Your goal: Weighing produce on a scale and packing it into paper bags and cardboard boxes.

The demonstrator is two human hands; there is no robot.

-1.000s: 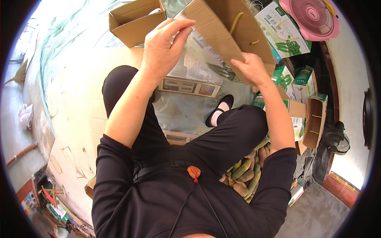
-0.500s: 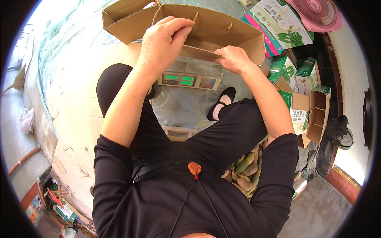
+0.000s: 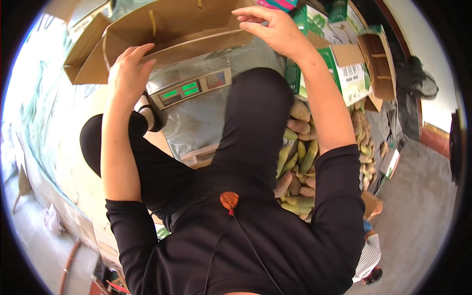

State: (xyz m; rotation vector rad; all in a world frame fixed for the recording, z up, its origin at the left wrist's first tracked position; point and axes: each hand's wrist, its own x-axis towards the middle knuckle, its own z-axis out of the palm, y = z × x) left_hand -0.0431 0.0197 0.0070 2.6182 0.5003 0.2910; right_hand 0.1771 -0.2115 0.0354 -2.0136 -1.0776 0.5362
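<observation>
An open brown cardboard box (image 3: 187, 46) with yellow cord loops inside rests on a digital scale (image 3: 189, 88) with green lit displays. By the box's near left side is my left hand (image 3: 129, 73), its fingers apart; whether a fingertip touches the cardboard, I cannot tell. My right hand (image 3: 275, 30) is raised at the box's right end, fingers spread and holding nothing. To the right of my bent knee lies a pile of long green and brownish-pink root vegetables (image 3: 300, 162), partly hidden by my right arm.
Green and white printed cartons (image 3: 351, 73) stand at the right, beside an open brown carton (image 3: 381, 64). Past them is a dark fan (image 3: 418, 83). At the lower right, a person in striped clothing (image 3: 368, 255) is partly visible. A broom (image 3: 22, 184) lies at the far left.
Both hands have come off the box's upper edges and moved apart, the fingers opening. The view has turned to the right, showing more of the vegetables and a person at the lower right.
</observation>
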